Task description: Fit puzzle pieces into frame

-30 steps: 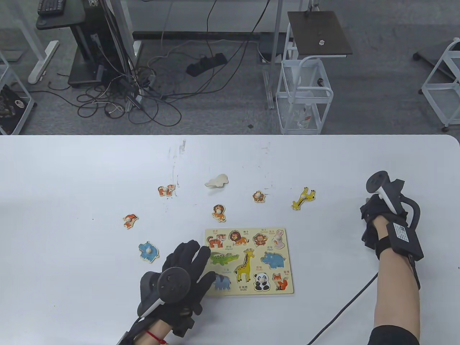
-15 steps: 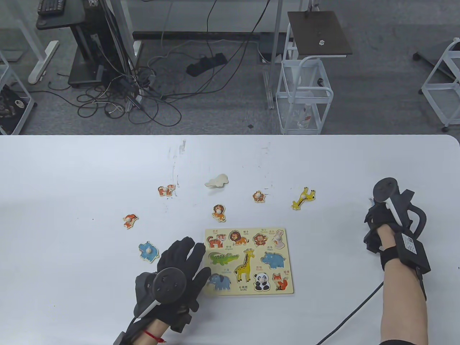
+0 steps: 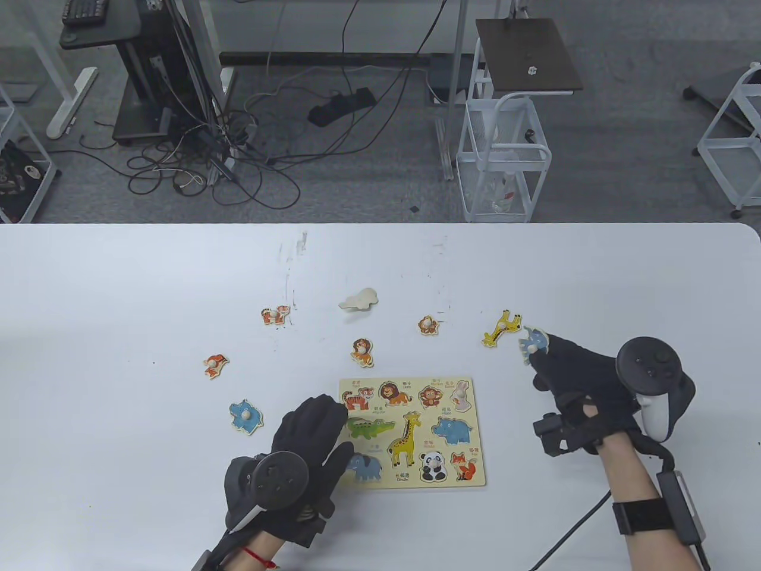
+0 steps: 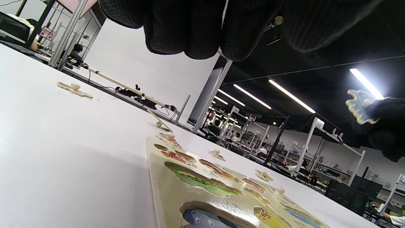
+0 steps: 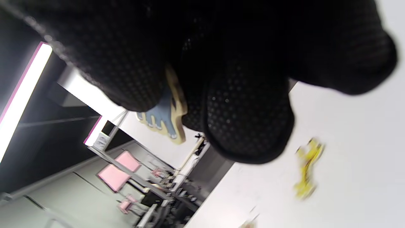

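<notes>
The right hand pinched a small blue wooden elephant piece between its fingertips, held above the table to the upper right of the pale wooden animal puzzle frame and just beside the yellow giraffe piece. The left hand lay flat with fingers spread, pressing on the frame's left edge. Beyond the frame lay the lion piece and monkey piece; left of it sat the blue hippo piece.

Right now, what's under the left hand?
The left hand rests on the puzzle frame's left edge, beside the crocodile and elephant pictures. The board edge and table beneath the palm are hidden.
</notes>
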A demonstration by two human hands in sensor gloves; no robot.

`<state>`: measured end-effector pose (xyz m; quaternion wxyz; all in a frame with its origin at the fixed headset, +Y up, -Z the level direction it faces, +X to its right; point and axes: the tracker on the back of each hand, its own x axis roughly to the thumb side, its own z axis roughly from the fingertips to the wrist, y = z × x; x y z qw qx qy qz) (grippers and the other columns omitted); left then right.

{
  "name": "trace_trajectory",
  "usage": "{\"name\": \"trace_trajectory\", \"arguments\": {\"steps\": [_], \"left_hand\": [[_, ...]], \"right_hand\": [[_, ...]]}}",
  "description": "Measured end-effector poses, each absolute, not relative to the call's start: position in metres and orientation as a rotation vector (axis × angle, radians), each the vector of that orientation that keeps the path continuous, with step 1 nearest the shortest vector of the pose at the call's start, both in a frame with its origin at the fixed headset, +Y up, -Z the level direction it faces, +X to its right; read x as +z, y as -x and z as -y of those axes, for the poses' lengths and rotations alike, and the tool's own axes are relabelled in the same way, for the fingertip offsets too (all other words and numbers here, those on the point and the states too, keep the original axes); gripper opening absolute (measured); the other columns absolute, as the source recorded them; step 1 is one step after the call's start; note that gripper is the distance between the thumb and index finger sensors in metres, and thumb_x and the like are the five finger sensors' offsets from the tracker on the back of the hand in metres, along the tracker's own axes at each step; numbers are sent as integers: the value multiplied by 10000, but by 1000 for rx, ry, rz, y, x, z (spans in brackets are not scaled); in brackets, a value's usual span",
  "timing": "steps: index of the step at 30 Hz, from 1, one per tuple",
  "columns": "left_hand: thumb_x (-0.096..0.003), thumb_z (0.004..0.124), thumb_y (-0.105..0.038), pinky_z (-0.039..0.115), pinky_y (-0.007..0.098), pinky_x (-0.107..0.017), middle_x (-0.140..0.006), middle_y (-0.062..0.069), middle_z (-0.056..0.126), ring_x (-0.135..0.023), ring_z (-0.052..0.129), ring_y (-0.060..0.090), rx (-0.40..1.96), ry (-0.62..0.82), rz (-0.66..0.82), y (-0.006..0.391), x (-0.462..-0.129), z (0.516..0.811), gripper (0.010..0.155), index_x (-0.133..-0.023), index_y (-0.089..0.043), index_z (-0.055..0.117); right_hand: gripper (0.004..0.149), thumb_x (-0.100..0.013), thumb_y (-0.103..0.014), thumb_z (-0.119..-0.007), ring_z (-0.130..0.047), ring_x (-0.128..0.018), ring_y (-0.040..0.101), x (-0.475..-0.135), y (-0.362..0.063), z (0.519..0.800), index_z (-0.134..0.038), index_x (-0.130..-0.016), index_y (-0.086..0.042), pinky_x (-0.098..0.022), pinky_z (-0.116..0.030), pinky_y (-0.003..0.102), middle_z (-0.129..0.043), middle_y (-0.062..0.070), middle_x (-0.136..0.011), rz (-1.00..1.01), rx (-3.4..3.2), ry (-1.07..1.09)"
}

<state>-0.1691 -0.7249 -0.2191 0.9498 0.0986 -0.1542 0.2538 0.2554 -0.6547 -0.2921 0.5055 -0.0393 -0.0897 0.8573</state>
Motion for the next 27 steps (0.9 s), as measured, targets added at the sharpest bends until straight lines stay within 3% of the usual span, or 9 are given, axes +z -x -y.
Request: {"name": "trace_trajectory", "arguments": {"steps": [6,14,20,27], "left_hand": [[-456,762,-539,610,491,-775,-1105,61,713,-1024,784,325,556,-215,339,166,-217,724,604,-1010,-302,716],[-452,787,-525,637,487,-769,-1100,58,724,-1007,818,315,581,-215,395,158,-213,720,609,-1017,-315,704],[-443,818,-509,671,478,-759,-1095,44,737,-977,863,294,567,-215,456,141,-206,715,623,-1024,-326,689],[-444,834,-459,732,475,-718,-1087,59,740,-897,944,271,645,-140,502,127,-203,719,682,-1061,-300,591]], "right_hand": [[422,-339,-391,-964,-1160,-244,236,-263,-206,693,-1016,-683,-151,-216,-932,450,-1064,77,-573,122,1802,-12],[428,-360,-364,-941,-1128,-277,261,-263,-170,732,-989,-716,-131,-249,-906,470,-1032,106,-610,-25,1797,-65],[446,-391,-331,-864,-1084,-330,283,-260,-155,740,-934,-779,-123,-291,-872,489,-969,120,-684,-92,1912,-143],[471,-397,-305,-799,-1014,-328,292,-242,-128,733,-905,-817,-118,-338,-829,521,-933,119,-700,-187,2058,-376]]}}
